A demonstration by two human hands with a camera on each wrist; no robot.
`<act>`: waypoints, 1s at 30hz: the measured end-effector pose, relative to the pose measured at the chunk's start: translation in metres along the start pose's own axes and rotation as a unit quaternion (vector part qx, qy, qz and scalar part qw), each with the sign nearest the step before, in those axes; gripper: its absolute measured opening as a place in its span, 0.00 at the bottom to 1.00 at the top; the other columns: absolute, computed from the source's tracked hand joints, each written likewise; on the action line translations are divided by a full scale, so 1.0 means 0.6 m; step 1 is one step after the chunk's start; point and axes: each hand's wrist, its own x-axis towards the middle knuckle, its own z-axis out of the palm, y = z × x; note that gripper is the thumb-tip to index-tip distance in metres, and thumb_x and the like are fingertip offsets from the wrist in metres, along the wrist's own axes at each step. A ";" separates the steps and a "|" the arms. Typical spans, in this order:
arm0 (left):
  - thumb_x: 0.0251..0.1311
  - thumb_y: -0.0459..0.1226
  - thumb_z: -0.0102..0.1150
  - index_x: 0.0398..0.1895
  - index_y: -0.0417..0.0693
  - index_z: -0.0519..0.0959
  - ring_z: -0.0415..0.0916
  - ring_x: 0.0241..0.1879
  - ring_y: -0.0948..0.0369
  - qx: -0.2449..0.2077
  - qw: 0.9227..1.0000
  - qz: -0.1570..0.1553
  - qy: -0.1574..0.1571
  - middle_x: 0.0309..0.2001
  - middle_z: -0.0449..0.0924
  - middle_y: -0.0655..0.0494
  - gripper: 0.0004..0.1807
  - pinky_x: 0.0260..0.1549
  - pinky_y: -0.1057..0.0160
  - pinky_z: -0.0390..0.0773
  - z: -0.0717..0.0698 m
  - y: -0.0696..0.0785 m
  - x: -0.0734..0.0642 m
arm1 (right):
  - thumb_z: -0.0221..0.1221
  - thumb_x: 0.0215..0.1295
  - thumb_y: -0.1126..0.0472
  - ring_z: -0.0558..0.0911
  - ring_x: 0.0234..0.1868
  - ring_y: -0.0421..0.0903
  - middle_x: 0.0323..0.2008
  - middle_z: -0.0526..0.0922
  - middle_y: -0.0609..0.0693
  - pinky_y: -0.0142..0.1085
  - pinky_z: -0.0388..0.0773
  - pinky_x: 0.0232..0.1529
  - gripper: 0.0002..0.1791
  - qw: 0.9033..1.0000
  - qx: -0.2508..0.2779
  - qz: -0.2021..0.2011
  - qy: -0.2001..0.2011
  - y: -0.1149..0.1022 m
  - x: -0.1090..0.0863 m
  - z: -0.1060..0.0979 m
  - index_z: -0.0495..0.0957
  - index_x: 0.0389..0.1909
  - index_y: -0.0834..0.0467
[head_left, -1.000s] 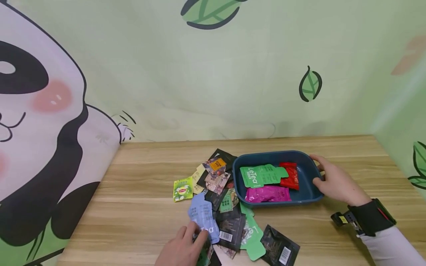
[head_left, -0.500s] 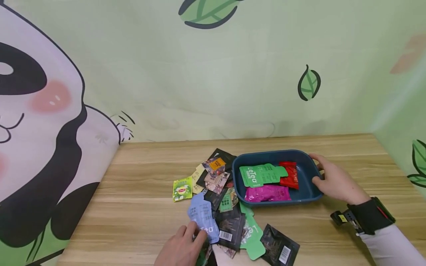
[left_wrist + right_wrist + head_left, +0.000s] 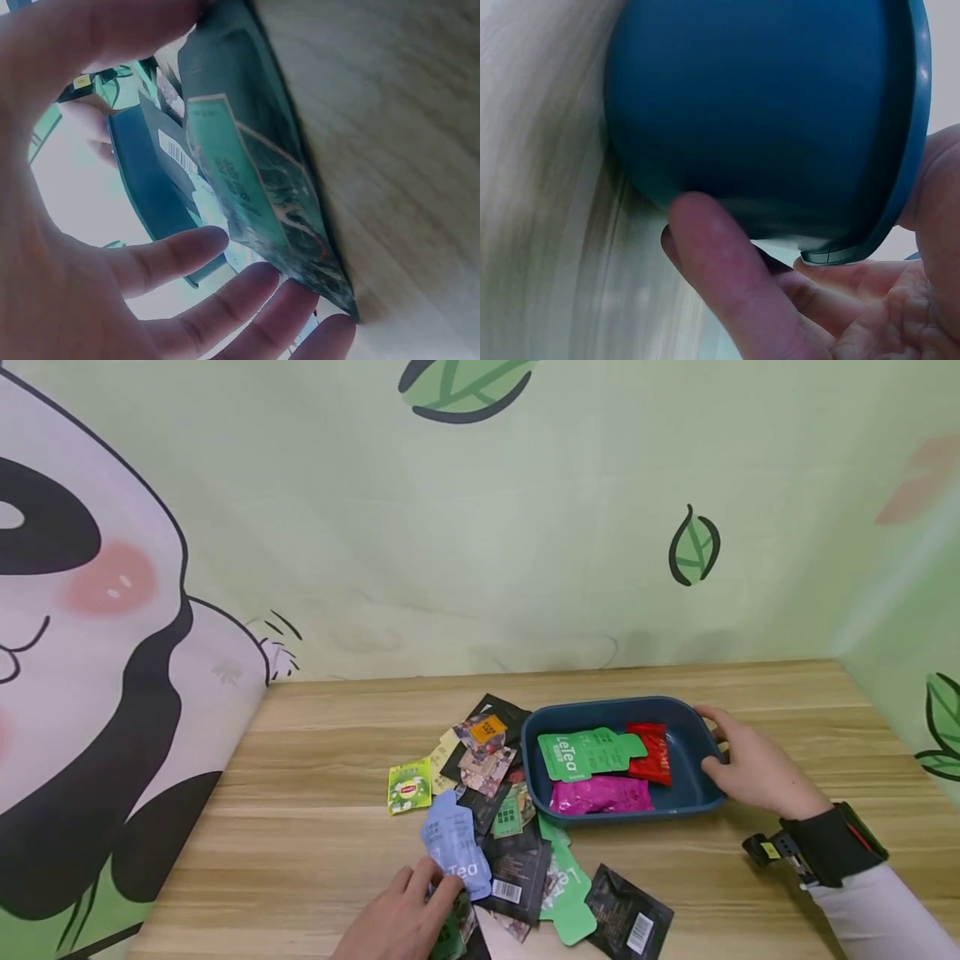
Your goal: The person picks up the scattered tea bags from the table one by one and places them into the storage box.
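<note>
My left hand holds a dark sachet with a green label by its opposite edges, thumb on one side and fingertips on the other in the left wrist view. Just beyond those fingers lies a light-blue sachet, at the near left of a loose heap. My right hand grips the right end of a blue plastic tub, its digits spread along the end wall. Inside the tub are a green LeTea sachet, a red packet and a magenta packet.
Several black and patterned sachets overlap left of the tub, some against its wall. A yellow-green packet lies at the heap's left, a black barcoded sachet at the front right. Behind the wooden table hangs a green printed backdrop.
My left hand has shifted slightly to the left, and the dark sachet with the green label has come along with it. The right hand keeps its grip on the tub.
</note>
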 end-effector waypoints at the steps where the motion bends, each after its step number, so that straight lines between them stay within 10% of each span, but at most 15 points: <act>1: 0.44 0.81 0.39 0.56 0.58 0.70 0.62 0.33 0.63 0.000 1.000 -0.001 0.001 0.44 0.66 0.58 0.48 0.26 0.67 0.68 0.000 0.000 0.000 | 0.57 0.61 0.65 0.80 0.37 0.53 0.50 0.77 0.73 0.39 0.72 0.27 0.39 1.000 0.000 -0.001 0.001 0.000 0.000 0.000 0.57 0.74 0.69; 30: 0.40 0.78 0.54 0.57 0.59 0.71 0.63 0.36 0.63 0.009 1.000 0.009 -0.013 0.43 0.68 0.59 0.47 0.33 0.65 0.72 -0.025 0.004 0.021 | 0.56 0.62 0.65 0.77 0.31 0.48 0.52 0.76 0.74 0.39 0.69 0.22 0.40 1.000 0.009 0.007 -0.003 -0.001 0.001 0.000 0.55 0.74 0.69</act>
